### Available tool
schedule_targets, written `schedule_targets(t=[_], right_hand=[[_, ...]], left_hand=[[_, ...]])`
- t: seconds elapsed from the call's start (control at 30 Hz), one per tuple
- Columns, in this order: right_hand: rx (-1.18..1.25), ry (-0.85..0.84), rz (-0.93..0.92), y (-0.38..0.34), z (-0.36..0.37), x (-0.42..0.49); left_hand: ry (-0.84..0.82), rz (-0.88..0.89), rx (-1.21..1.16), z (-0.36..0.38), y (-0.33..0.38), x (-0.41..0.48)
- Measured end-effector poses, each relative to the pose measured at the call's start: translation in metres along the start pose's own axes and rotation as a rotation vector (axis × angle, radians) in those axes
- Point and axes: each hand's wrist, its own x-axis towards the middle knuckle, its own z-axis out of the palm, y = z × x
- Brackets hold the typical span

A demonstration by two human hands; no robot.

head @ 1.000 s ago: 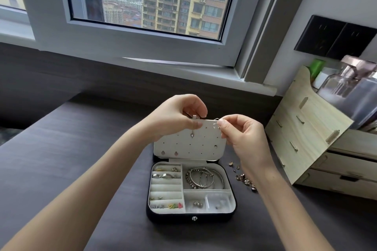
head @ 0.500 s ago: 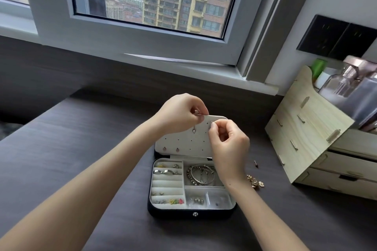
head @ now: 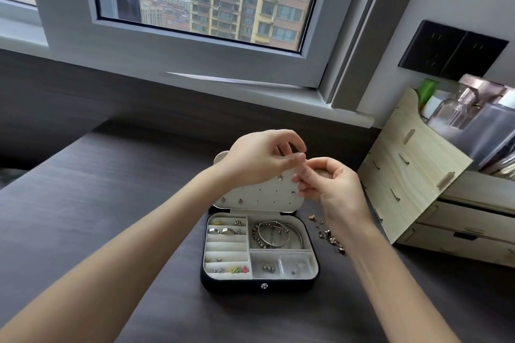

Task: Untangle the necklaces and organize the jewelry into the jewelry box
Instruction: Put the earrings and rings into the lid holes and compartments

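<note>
Over earring panel (head: 259, 198), 12 o'clock | left hand (head: 259, 160), right hand (head: 334, 185) pinched, contents unclear | probable step: stud mounting | next: post-hole alignment

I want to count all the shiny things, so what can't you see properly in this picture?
All in the head view:
- Anything between the fingertips of the left hand and right hand: too small, and the fingers cover it.
- Top of the lid panel of the jewelry box: hidden behind both hands.
- Loose pieces beside the box: too small to name, some behind the right wrist.
- Wooden organizer: cut off by the right edge.
</note>
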Motion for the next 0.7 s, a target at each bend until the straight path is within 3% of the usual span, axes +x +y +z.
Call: schedule_targets(t=[0.13, 0.27, 0.47, 0.7], right_hand=[[0.356, -0.025, 0.254, -0.008, -0.006, 0.007], [0.468, -0.036, 0.338, -0.010, -0.004, 0.010], [0.462, 0.002, 0.220, -0.007, -0.002, 0.008], [0.494, 0.005, 0.153, -0.007, 0.001, 0.003]], left_hand=[[0.023, 0.059, -0.097, 0.008, 0.006, 0.005], [0.096, 0.080, -0.137, 0.014, 0.005, 0.005], [0.122, 0.000, 0.058, 0.020, 0.011, 0.005], [0.185, -0.037, 0.038, 0.022, 0.018, 0.001]])
